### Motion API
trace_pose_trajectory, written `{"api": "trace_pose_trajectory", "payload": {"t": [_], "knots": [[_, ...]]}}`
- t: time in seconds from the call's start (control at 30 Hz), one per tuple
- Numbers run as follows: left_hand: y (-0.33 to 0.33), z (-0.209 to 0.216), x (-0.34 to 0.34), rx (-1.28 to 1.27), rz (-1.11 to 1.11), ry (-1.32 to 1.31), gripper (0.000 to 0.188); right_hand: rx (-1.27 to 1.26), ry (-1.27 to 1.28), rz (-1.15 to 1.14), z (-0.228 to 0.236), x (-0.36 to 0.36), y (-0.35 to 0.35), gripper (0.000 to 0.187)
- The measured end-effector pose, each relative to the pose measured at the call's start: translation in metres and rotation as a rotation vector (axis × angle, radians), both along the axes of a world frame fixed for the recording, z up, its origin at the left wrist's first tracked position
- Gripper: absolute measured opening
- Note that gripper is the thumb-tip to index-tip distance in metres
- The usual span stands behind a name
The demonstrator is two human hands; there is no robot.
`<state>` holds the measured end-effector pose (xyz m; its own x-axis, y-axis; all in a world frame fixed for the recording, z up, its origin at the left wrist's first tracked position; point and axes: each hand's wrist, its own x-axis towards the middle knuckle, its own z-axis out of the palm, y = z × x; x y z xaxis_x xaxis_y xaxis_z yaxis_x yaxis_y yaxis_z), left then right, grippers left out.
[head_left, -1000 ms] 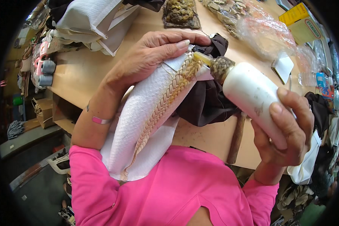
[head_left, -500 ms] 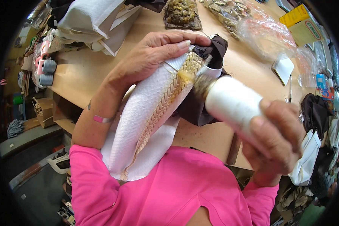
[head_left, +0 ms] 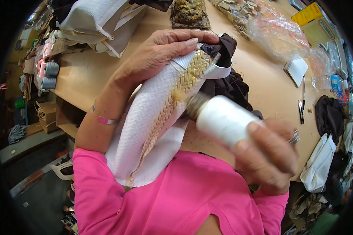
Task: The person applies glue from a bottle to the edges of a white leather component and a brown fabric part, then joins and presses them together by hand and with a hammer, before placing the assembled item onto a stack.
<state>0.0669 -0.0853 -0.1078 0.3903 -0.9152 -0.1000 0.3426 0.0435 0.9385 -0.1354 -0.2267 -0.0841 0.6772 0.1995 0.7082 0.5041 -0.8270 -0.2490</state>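
Observation:
Across my lap and forearm lies a folded white woven piece point(head_left: 139, 113), shaped like part of a bag, with a braided straw band point(head_left: 162, 117) down its side. My left hand point(head_left: 174, 45) grips its upper end, thumb on the white edge, beside dark brown fabric point(head_left: 226, 51). In my right hand point(head_left: 268, 152) is a white cylindrical glue bottle point(head_left: 225, 121), tilted toward the band. Its brown, crusted neck and yellowish tip are blurred at the middle of the braid. Wet-looking yellow glue point(head_left: 192, 72) coats the upper braid.
A tray of yellowish, lumpy glue point(head_left: 189, 14) sits at the table's far side. Clear plastic bags point(head_left: 276, 37), a small notepad point(head_left: 296, 70) and a pen point(head_left: 301, 111) lie to the right. White bag pieces point(head_left: 94, 21) are piled at the far left, above thread spools point(head_left: 50, 69).
My right hand has moved the glue bottle left and down along the braid, away from its upper end. The left hand and the white piece have barely shifted.

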Motion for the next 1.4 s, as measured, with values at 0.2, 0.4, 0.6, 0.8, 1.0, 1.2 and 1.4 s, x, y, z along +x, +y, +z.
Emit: {"api": "trace_pose_trajectory", "payload": {"t": [0.2, 0.4, 0.6, 0.8, 1.0, 1.2, 1.4], "knots": [[-0.003, 0.001, 0.000, 0.024, 0.003, 0.032, 0.033, 0.102, 0.031, -0.074, -0.003, -0.003, -0.001, 0.034], [-0.002, -0.002, 0.001, 0.014, -0.001, 0.013, 0.033, 0.101, 0.050, -0.052, -0.003, -0.001, 0.005, 0.034], [-0.002, -0.001, 0.001, 0.019, -0.004, 0.004, 0.033, 0.129, 0.014, -0.078, -0.005, -0.001, 0.001, 0.025], [-0.001, -0.001, 0.003, 0.024, -0.027, 0.030, 0.034, 0.067, 0.043, 0.012, -0.006, -0.004, 0.000, 0.029], [-0.003, -0.003, 0.000, 0.023, 0.005, 0.010, 0.034, 0.050, 0.077, 0.028, -0.007, -0.006, 0.003, 0.036], [-0.001, -0.001, 0.002, 0.012, -0.022, 0.038, 0.033, 0.176, -0.015, -0.090, -0.016, -0.006, 0.006, 0.024], [-0.001, -0.003, 0.001, 0.016, -0.009, 0.046, 0.033, 0.098, 0.053, -0.006, -0.016, -0.009, 0.007, 0.024]]}}
